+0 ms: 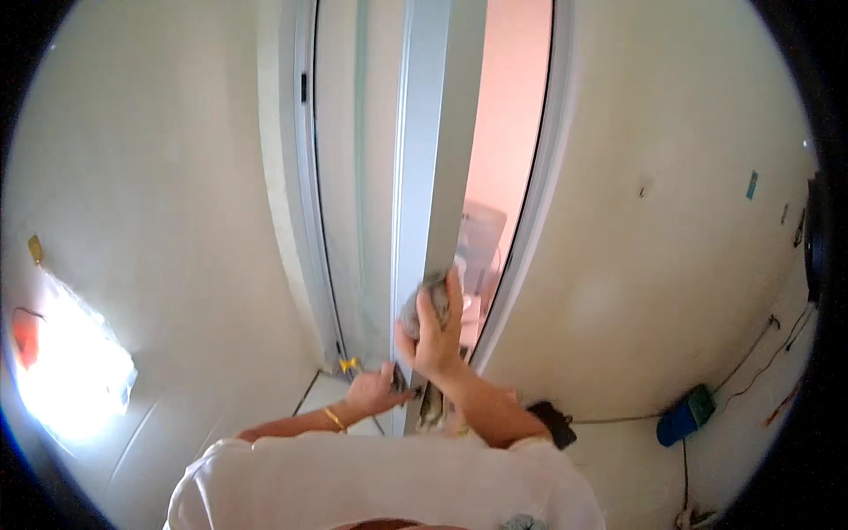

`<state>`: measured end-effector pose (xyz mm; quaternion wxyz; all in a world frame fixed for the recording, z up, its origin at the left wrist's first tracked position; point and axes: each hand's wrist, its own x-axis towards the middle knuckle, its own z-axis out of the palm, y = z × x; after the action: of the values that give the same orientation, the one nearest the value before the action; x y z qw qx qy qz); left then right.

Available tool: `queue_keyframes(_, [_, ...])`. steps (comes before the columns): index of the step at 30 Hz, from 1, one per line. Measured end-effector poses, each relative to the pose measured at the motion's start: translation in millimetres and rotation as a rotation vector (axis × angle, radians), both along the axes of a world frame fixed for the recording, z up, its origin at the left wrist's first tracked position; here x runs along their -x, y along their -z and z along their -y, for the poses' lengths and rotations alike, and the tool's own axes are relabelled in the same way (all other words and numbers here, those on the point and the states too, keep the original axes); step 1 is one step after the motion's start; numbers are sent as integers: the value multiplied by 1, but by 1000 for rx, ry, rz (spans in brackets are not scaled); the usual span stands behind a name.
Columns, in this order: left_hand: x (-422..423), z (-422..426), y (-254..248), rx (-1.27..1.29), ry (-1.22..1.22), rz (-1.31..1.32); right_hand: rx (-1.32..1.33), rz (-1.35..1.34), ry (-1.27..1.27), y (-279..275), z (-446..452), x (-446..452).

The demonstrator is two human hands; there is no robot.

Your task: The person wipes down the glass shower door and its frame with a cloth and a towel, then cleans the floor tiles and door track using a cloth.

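A tall sliding door with a pale grey frame [428,159] stands partly open in front of me. My right hand [433,340] is closed around a crumpled grey cloth [430,300], pressed against the edge of the door frame. Lower down and to the left, my left hand [375,390] is closed at the same frame. A small dark thing [399,380] shows by its fingers; I cannot make out what it is. A yellow bow-like piece [350,363] is just beyond that hand. A gold bangle [335,419] circles my left wrist.
Through the door gap is a pink-walled room [508,115] with a translucent container [483,228]. A blue-green bin [685,415] stands by the right wall, with cables nearby. A dark object [553,422] lies near my right elbow. Bright light glares off plastic [79,362] at left.
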<state>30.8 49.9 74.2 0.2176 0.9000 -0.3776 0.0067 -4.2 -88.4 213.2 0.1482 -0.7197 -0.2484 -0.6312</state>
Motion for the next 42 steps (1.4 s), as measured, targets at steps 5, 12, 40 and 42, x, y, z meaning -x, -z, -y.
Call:
queue_keyframes(5, [0,2,-30,-91,-25,-73,17,120,-23,-109,4,-15])
queue_keyframes(12, [4,1,-23,-108,-20,-156,-39,482,68,-404,4,-31])
queue_keyframes(40, [-28,16,23,-107,-44,-298,-190,341,-15,-505,14,-33])
queue_keyframes(42, [-34,21,31,-141,-87,-314,-126,354,19,-480,18,-39])
